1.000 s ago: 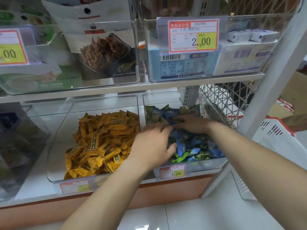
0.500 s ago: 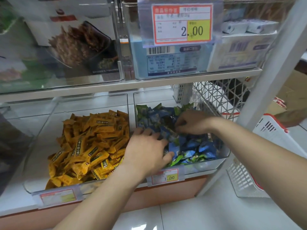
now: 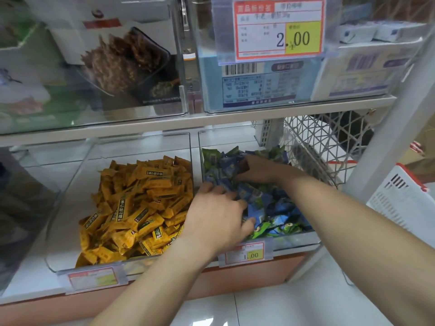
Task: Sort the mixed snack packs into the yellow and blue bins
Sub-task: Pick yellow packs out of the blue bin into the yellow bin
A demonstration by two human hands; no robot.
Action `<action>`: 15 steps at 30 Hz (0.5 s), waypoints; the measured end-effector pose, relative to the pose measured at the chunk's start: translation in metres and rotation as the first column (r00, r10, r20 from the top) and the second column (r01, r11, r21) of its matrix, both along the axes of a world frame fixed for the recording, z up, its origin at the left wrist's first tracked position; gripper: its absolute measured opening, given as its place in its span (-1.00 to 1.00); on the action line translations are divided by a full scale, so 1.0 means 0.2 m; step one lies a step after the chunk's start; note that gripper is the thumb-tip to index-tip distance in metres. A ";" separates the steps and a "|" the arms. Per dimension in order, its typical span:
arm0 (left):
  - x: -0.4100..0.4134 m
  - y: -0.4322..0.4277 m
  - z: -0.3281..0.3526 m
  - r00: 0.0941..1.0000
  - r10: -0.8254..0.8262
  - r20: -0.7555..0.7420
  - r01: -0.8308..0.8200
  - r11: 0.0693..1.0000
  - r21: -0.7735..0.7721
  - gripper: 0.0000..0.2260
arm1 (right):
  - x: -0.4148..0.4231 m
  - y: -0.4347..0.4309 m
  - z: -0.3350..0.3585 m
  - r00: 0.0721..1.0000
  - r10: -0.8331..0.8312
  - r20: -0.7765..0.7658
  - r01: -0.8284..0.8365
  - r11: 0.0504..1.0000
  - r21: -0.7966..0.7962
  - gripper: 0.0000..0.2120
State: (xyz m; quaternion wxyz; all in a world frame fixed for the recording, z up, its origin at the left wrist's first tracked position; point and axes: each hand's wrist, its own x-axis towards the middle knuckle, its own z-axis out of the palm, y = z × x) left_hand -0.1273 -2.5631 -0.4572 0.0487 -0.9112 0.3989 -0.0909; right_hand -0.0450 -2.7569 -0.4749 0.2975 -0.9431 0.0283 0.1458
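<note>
Yellow packs (image 3: 141, 208) carry dark print, while the other packs (image 3: 270, 203) are blue and green.

Fingertips of left hand (image 3: 216, 215) and right hand (image 3: 259, 171) buried among blue packs (image 3: 277, 204), lower-left price tag (image 3: 94, 280) blurred

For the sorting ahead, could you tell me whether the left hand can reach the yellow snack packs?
Probably yes: the left hand is among the blue snack packs, and the yellow snack packs lie uncovered in the open bin beside it.
</note>
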 end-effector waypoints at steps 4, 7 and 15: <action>-0.01 0.01 0.00 1.000 -0.004 -0.003 0.004 1.000 -0.007 -0.52 | 0.03 0.01 -0.03 1.000 -0.011 0.008 0.012 0.981 -0.195 -0.63; 0.00 0.01 0.00 1.000 -0.015 -0.007 0.014 1.000 -0.012 -0.52 | 0.03 0.01 -0.07 1.000 -0.002 -0.026 0.000 0.994 -0.108 -0.81; 0.00 0.02 -0.01 1.000 -0.019 -0.007 0.019 0.999 -0.038 -0.53 | 0.05 -0.01 -0.07 0.993 0.053 -0.104 -0.043 0.994 0.098 -0.74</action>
